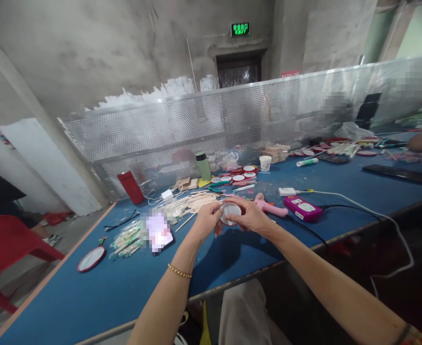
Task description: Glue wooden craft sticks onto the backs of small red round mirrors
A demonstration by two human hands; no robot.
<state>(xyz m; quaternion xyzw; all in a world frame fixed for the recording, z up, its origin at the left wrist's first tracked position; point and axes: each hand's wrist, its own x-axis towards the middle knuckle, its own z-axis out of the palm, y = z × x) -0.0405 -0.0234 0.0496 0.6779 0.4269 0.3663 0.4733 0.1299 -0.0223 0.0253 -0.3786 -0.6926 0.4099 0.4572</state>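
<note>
Both hands hold a small round white disc with a red rim (231,214) above the near edge of the blue table. My left hand (209,218) pinches its left side, fingers closed. My right hand (251,215) grips the right side, with the thumb lying across the white face. Just beyond the hands lie many thin wooden sticks (201,201). A pink glue gun (270,207) rests right behind my right hand. Left of my left hand is a lit phone (159,233), its screen blurred.
A larger red-rimmed disc (91,259) and bagged sticks (127,241) lie at left. Farther back stand a red bottle (131,187), a green bottle (203,166) and a white cup (265,163). A purple power strip (302,208) with cables sits at right. A perforated metal screen (153,129) borders the table.
</note>
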